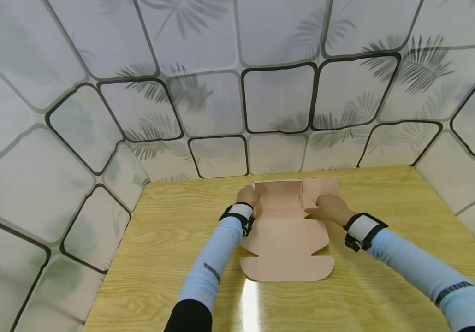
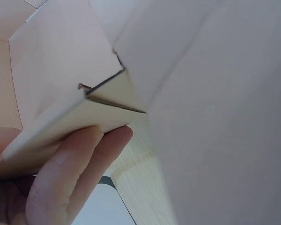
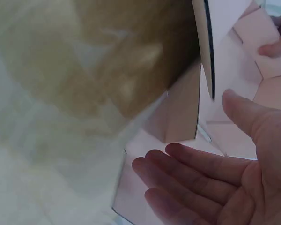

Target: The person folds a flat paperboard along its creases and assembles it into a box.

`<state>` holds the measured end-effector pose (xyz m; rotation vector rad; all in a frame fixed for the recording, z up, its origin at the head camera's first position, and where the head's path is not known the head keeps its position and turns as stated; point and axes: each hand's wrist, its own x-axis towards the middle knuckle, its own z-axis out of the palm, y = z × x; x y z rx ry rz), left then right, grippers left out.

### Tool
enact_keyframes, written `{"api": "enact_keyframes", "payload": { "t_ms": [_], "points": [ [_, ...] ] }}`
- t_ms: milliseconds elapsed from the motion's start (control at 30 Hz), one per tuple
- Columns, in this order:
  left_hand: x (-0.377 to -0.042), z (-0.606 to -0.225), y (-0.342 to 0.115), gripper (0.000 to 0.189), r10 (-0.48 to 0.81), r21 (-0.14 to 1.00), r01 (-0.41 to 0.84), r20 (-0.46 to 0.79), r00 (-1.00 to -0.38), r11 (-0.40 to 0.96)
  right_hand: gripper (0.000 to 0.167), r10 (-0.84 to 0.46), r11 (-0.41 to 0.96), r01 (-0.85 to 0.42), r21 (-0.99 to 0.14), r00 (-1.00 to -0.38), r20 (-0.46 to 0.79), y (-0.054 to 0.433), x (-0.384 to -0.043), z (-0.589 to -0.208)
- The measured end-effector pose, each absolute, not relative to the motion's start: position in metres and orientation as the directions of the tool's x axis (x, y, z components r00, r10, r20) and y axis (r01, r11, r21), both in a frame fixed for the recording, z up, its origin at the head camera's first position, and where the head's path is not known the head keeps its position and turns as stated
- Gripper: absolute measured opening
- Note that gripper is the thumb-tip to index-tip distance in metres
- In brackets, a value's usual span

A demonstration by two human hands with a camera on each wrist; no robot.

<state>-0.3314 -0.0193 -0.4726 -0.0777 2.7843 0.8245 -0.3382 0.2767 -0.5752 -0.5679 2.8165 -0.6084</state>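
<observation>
A pinkish cardboard box (image 1: 286, 249), partly folded, lies on the table with its lid part spread toward the wearer. At its left side my left hand (image 1: 247, 196) grips the folded side wall (image 2: 51, 124), fingers curled against the outside in the left wrist view. My right hand (image 1: 332, 208) is at the box's right side, beside the side flap (image 1: 322, 185) that lies outward. In the right wrist view its fingers (image 3: 192, 176) are extended and the thumb is spread, close to a raised cardboard flap (image 3: 183, 110). The left thumb also shows on the far side there.
The box rests on a yellow wood-grain table (image 1: 171, 249). Behind and on both sides hangs a pale curtain-like wall (image 1: 204, 106) with dark outlines and leaf prints. A bright light reflection lies on the table in front of the box.
</observation>
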Motion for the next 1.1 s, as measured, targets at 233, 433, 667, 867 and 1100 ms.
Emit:
{"api": "enact_keyframes", "payload": {
  "t_ms": [233, 433, 667, 867, 1100],
  "points": [
    [-0.321, -0.462, -0.020, 0.025, 0.017, 0.529, -0.102, -0.214, -0.977, 0.843, 0.071, -0.363, 0.888, -0.284, -0.363, -0.916, -0.169, 0.210, -0.256, -0.462],
    [-0.326, -0.464, -0.020, 0.024, 0.012, 0.527, -0.115, -0.231, -0.973, 0.842, 0.074, -0.509, 0.846, -0.390, -0.364, -0.797, -0.327, 0.188, -0.247, -0.457],
    [-0.325, -0.462, -0.019, 0.022, 0.005, 0.527, -0.120, -0.229, -0.973, 0.841, 0.052, -0.540, 0.826, -0.479, -0.296, -0.823, -0.175, 0.185, -0.247, -0.466],
    [-0.324, -0.461, -0.020, 0.023, -0.005, 0.530, -0.116, -0.206, -0.979, 0.840, 0.050, -0.560, 0.822, -0.514, -0.245, -0.807, -0.187, 0.185, -0.251, -0.465],
    [-0.321, -0.461, -0.020, 0.026, 0.010, 0.552, -0.115, -0.219, -0.976, 0.826, 0.050, -0.383, 0.863, -0.279, -0.421, -0.905, -0.185, 0.217, -0.275, -0.426]
  ]
}}
